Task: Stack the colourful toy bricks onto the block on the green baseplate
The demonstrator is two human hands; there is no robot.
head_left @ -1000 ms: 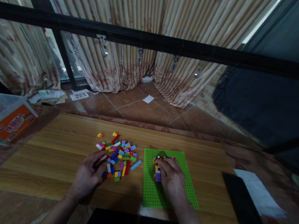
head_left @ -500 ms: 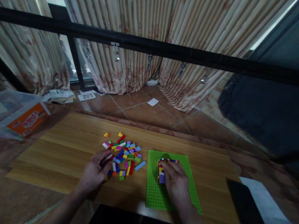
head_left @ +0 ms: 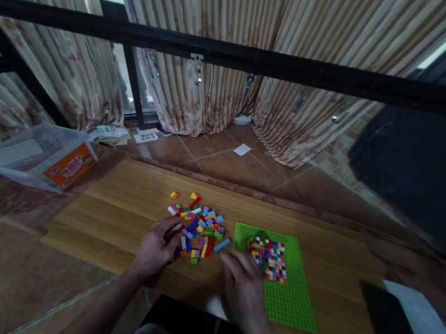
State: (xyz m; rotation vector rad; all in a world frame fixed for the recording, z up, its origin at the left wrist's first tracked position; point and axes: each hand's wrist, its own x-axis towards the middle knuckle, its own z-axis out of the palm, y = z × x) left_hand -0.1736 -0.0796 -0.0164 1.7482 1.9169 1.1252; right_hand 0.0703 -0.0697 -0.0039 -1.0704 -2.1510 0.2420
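A green baseplate (head_left: 290, 302) lies on the wooden board (head_left: 122, 213), with a patch of many-coloured bricks (head_left: 269, 258) built on its far left part. To its left is a loose pile of small bricks (head_left: 200, 228). My left hand (head_left: 156, 248) rests at the pile's near left edge, fingers curled around a small red and white piece that I cannot make out well. My right hand (head_left: 241, 287) lies flat on the board just left of the baseplate, fingers stretched towards the pile, holding nothing.
A clear plastic box with an orange label (head_left: 44, 156) stands on the floor at the left. A black rail (head_left: 240, 57) crosses the view in front of curtains. A dark flat object and white paper (head_left: 413, 327) lie at the right.
My right hand has come off the brick patch and moved left onto the board, uncovering the patch. The view has shifted, so everything sits further right. My left hand stays at the pile.
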